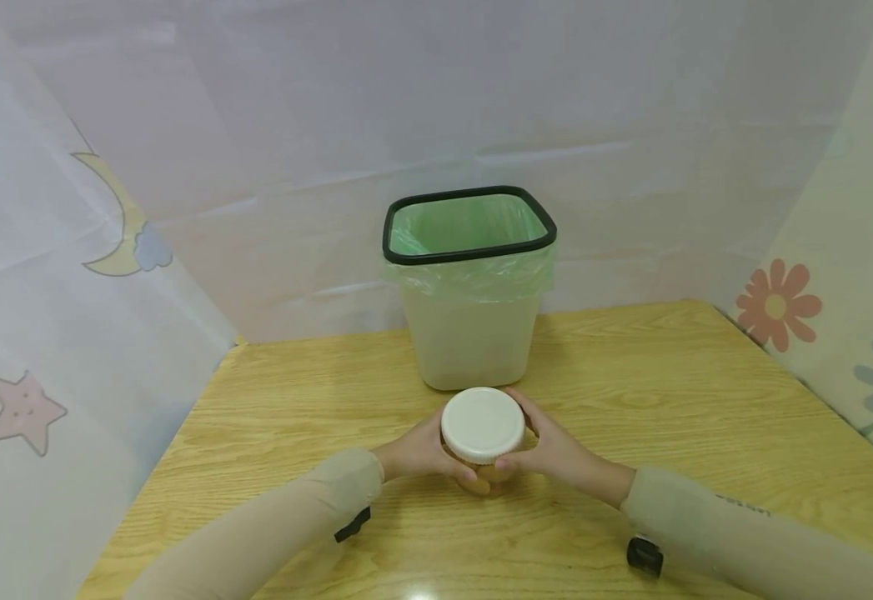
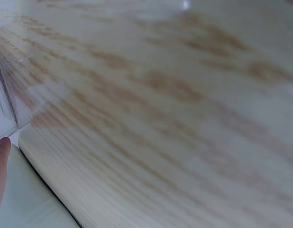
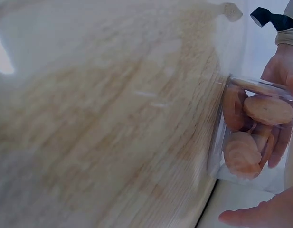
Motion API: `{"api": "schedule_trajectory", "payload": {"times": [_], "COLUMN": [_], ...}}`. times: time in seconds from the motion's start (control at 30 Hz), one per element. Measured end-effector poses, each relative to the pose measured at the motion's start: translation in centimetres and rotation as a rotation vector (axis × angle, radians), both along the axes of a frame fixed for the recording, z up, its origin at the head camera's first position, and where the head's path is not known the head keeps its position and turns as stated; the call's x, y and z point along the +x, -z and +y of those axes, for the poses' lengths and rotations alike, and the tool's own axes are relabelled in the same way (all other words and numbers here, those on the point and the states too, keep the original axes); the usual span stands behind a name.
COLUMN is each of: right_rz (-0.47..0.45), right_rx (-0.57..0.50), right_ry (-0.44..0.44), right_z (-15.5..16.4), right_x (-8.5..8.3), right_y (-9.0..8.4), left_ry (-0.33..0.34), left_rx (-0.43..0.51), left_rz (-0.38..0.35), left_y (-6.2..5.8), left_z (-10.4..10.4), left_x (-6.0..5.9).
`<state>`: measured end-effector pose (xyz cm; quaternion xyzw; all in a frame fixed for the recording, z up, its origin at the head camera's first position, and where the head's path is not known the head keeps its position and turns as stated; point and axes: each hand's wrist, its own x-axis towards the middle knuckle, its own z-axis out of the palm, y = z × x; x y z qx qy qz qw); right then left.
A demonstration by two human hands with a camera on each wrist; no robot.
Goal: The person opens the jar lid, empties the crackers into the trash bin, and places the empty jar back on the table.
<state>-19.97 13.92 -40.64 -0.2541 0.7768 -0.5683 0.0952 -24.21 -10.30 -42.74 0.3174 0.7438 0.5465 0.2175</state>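
A clear jar (image 3: 216, 156) with a white round lid (image 1: 483, 423) stands upright on the wooden table, just in front of the bin. Several round tan pieces that look like cookies (image 3: 268, 110) show through its wall in the right wrist view. My left hand (image 1: 423, 450) grips the jar's left side, thumb across the front. On the opposite side my right hand (image 1: 554, 452) holds it, with fingers behind and thumb in front. Only the jar's edge (image 2: 6, 102) and a fingertip appear at the left of the left wrist view.
Behind the jar stands a pale waste bin (image 1: 474, 333) with a black rim (image 1: 474, 256) and a green plastic liner (image 1: 474, 225). The wood-grain table (image 1: 308, 392) reaches back to a pale cloth backdrop (image 1: 316, 125). Patterned cloth hangs at both sides.
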Motion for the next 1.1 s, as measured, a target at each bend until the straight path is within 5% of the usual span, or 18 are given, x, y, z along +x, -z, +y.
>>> {"api": "schedule_trajectory", "payload": {"times": [0.67, 1.1], "right_rz": [0.007, 0.049], "right_rx": [-0.034, -0.016], "right_ry": [-0.086, -0.084], "right_z": [1.1, 1.0], "right_x": [-1.9, -1.5], "right_y": [1.1, 0.8], "left_ry": [0.008, 0.013], "left_rx": [-0.011, 0.004], "left_rz": [0.034, 0.022], "left_y": [0.0, 0.3], "left_z": [0.2, 0.0], "left_x": [-0.1, -0.2]}}
